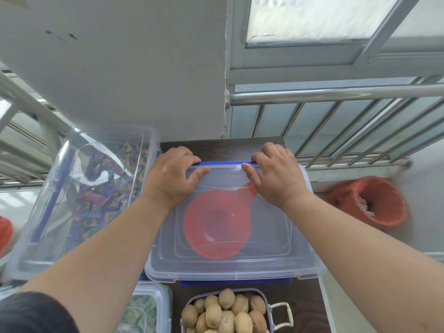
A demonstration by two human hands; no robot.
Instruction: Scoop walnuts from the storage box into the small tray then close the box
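Note:
The clear storage box (300, 265) stands in the middle with its translucent lid on. A red scoop (216, 229) shows through the lid, lying inside. Both hands grip the box's far edge at the blue latch (225, 162). My left hand (171, 175) holds the far left part, fingers curled over the latch and thumb on the lid. My right hand (276, 173) holds the far right part the same way. At the bottom, the small purple-grey tray (268, 308) is heaped with walnuts (227, 313).
A clear box of colourful wrapped sweets (96, 193) stands at the left. Another lidded container (146, 308) sits at the lower left. An orange-lined bin (370, 200) is on the right floor. A wall and a railed window (336, 111) lie beyond the dark table (221, 146).

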